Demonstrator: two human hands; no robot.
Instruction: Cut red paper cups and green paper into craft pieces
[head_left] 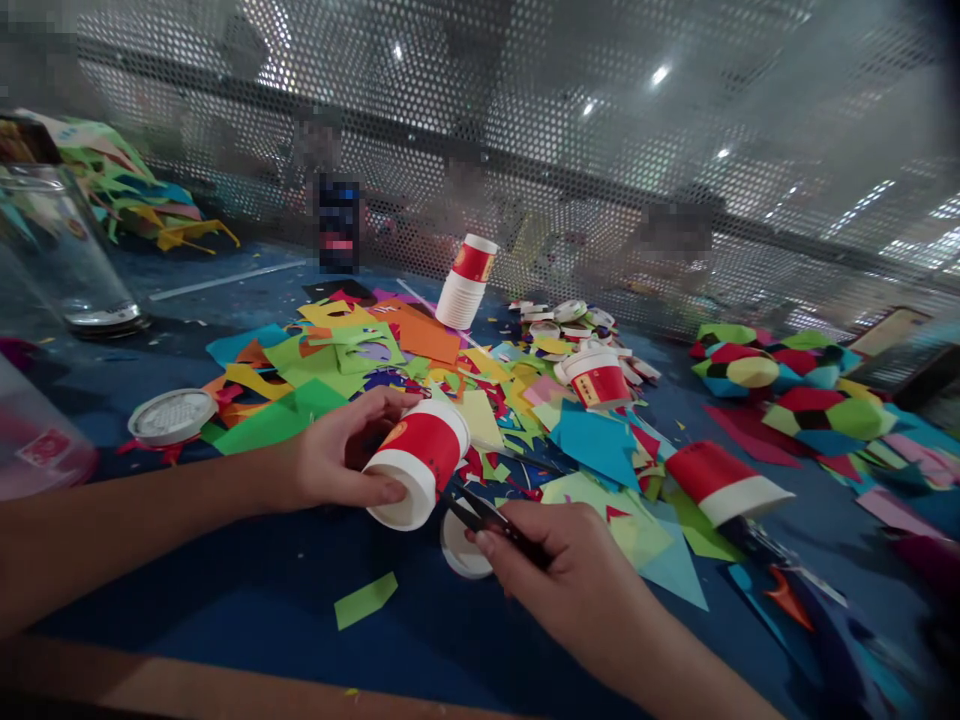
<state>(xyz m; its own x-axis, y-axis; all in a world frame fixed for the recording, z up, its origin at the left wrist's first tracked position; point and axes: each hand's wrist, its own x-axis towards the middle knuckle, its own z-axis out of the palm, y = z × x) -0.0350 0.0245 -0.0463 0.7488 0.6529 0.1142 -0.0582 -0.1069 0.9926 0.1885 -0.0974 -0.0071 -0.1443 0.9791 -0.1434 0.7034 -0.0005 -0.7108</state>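
My left hand (349,445) is wrapped round a red and white paper cup (424,450), tilted with its white end toward me. My right hand (559,560) grips black tweezers (495,520), whose two tips point at the lower right side of the cup. Whether the tips touch the cup I cannot tell. Below them a round white lid (461,545) lies on the blue table, partly covered by the tweezers and my fingers. A small green paper piece (366,600) lies nearer to me.
Coloured paper scraps (315,365) spread beyond my hands. A cup stack (466,285) stands at the back, near several lids (570,315). Another cup (720,482) lies at right, by patchwork paper shapes (750,370). A glass jar (82,250) stands left; perforated mesh (525,120) rises behind.
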